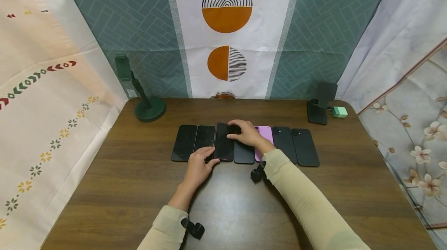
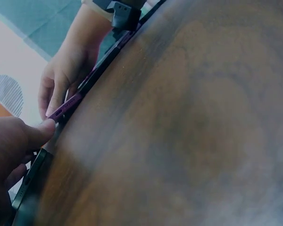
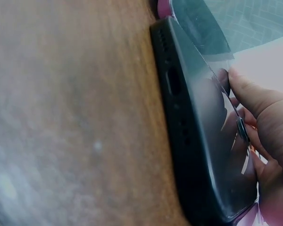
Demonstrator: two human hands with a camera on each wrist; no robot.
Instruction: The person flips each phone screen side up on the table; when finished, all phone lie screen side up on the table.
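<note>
A row of several smartphones lies side by side on the table. Between my two hands is a black-screened phone (image 1: 224,147), whose purplish edge (image 2: 66,106) shows in the left wrist view. My right hand (image 1: 248,133) grips its upper right part, forefinger near the top edge and thumb near the right side. My left hand (image 1: 200,166) is at its lower left corner, thumb touching the bottom corner and fingers over the neighbouring black phone (image 1: 204,135). Just right lies a dark phone (image 1: 244,155), its port edge (image 3: 173,80) close in the right wrist view.
Another black phone (image 1: 184,143) ends the row at left. To the right are a purple phone (image 1: 266,132) and two black phones with cameras up, one (image 1: 284,143) beside the other (image 1: 306,149). Behind stand a green phone stand (image 1: 150,109), a black stand (image 1: 317,113) and a pale green charger (image 1: 339,112).
</note>
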